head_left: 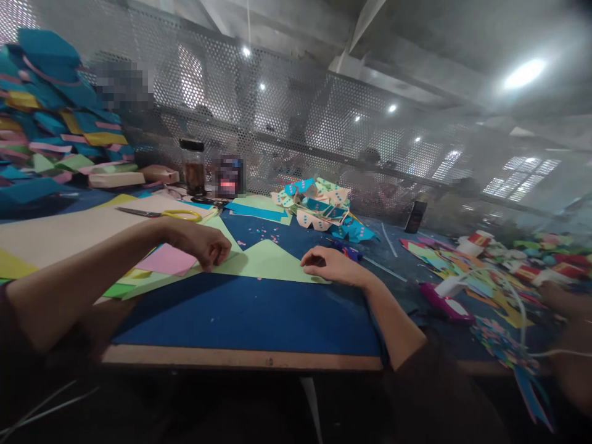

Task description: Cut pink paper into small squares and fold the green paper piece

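Note:
A light green sheet of paper point(267, 262) lies near the front of the blue table, its top rising to a point between my hands. My left hand point(210, 245) is closed, fingers curled down at the sheet's left part. At its right corner my right hand point(333, 266) bends its fingers and thumb onto the paper; the fingertips' exact grip is partly hidden. Under and beside my left forearm are pink paper point(171, 260) and more green and yellow sheets. Yellow-handled scissors point(180, 215) lie behind my left wrist on a large pale sheet point(87, 222).
Blue paper pieces point(50, 80) are heaped at far left. Behind stand a lidded bottle point(192, 166) and cut paper shapes point(319, 206). A glue gun point(346, 249) lies past my right hand. Rightward are a magenta device point(446, 302), a white cable and coloured paper.

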Demonstrator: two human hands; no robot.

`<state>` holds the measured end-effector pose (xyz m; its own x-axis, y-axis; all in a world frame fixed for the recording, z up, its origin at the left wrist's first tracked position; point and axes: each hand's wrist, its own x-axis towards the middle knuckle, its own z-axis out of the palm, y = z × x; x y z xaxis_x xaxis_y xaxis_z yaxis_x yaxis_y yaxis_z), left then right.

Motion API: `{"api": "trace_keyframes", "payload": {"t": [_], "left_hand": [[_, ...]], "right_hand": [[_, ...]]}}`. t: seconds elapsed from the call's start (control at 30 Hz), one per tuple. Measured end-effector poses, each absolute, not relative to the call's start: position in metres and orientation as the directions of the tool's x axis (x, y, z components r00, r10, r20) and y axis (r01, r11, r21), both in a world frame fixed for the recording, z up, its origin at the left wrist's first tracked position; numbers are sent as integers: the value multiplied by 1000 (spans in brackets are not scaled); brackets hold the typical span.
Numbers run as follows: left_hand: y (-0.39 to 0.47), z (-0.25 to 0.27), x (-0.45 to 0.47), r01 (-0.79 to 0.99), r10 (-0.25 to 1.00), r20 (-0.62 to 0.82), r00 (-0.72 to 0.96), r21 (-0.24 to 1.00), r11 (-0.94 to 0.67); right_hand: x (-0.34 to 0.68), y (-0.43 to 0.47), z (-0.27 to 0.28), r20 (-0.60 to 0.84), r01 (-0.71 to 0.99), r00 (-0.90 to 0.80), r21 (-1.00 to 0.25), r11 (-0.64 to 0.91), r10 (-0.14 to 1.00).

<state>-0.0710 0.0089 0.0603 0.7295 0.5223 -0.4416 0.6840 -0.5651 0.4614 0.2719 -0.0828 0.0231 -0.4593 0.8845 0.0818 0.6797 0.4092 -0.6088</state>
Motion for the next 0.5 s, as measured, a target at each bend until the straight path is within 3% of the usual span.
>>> {"api": "trace_keyframes", "payload": {"t": [0.23,0.4,0.5], "left_hand": [[13,58,-71,616,482,-383,788,474,-629],[7,53,-57,597,568,-206,797,412,-688],[-4,48,-44,553,568,-123,814,461,-694]], "right_hand": [[243,-92,12,153,680,-522,-519,518,839],[240,-88,7,148,704,-485,-518,486,862],[239,-85,4,140,714,-478,-514,476,867]]}}
